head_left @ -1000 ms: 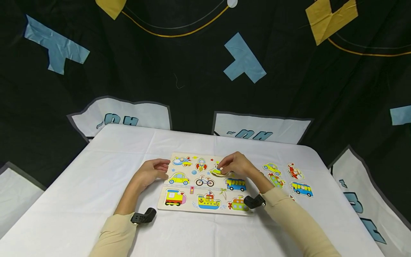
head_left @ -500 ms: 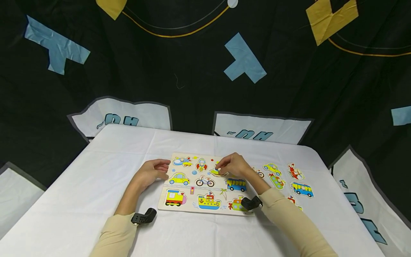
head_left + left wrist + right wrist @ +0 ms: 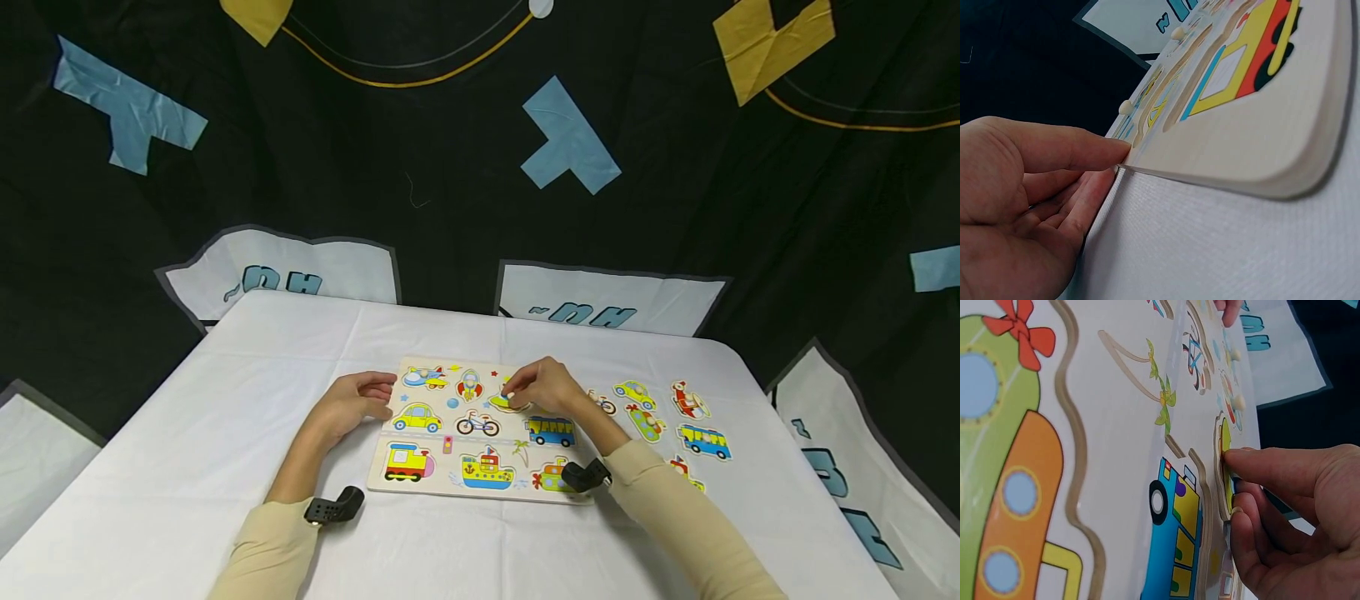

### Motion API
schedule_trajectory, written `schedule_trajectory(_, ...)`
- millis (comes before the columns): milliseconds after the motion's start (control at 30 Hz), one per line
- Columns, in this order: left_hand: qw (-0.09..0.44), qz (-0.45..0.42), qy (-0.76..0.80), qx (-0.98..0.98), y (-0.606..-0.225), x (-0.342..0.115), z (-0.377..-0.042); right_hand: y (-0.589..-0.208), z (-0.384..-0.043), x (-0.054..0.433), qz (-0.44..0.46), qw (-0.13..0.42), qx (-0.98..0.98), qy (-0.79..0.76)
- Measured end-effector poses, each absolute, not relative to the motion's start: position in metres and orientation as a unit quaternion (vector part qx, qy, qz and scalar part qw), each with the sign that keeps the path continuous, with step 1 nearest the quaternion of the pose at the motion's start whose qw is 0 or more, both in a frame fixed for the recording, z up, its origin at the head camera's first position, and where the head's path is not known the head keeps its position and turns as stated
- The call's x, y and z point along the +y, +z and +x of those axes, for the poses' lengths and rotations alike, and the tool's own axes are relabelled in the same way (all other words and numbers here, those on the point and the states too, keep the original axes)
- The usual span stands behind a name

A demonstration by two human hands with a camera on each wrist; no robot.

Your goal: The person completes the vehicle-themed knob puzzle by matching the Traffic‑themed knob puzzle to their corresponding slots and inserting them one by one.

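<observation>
A wooden puzzle board (image 3: 444,475) printed with vehicles lies on the white table. My left hand (image 3: 350,407) is at its left edge, thumb and fingertips touching the rim, fingers loosely bent. Over the board's upper right, my right hand (image 3: 546,386) pinches a yellow-green flying-saucer puzzle piece (image 3: 504,403) between thumb and fingers. In the right wrist view the piece (image 3: 1226,434) sits right at its matching recess, partly hidden by the fingers. An airplane piece (image 3: 423,377) and a rocket piece (image 3: 469,386) with knobs are in the top row.
Loose pieces lie to the board's right: a bicycle (image 3: 603,402), a yellow car (image 3: 635,393), a submarine (image 3: 645,422), a helicopter (image 3: 689,401) and a bus (image 3: 705,442). A ship piece (image 3: 686,473) is partly behind the right sleeve. A black curtain hangs behind the table.
My right hand has shifted slightly left with the flying-saucer piece over its recess, bringing the loose bicycle and more of the ship into view. My left hand has stayed in place.
</observation>
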State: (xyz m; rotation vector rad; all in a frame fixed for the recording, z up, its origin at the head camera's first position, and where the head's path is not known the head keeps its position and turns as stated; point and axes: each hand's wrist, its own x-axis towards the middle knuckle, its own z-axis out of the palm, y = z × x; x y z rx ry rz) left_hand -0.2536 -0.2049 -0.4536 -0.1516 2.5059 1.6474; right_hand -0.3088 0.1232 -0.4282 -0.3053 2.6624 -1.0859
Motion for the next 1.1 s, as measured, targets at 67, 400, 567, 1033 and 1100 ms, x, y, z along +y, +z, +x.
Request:
schedule_trajectory(67,0.070,-0.051,0.547,0.832,-0.454,-0.205,-0.253,-0.429,-0.309,0.123,-0.102,0.126,0.913,-0.373)
schedule_trajectory(400,0.069,-0.048,0.548,0.832,-0.455,-0.204,-0.254,-0.432,-0.308,0.122,-0.096,0.122,0.918,-0.364)
schedule_trajectory(567,0.069,-0.048,0.546,0.834,-0.455,-0.204,-0.254,-0.431,-0.308,0.122,-0.095,0.126,0.917,-0.366)
schedule_trajectory(1033,0.072,-0.050,0.551,0.830,-0.453,-0.204,-0.253,-0.414,-0.313,0.143,-0.093,0.100,0.920,-0.368)
schedule_trajectory(1100,0.074,-0.052,0.551,0.829,-0.453,-0.205,-0.253,-0.410,-0.314,0.148,-0.085,0.097,0.920,-0.370)
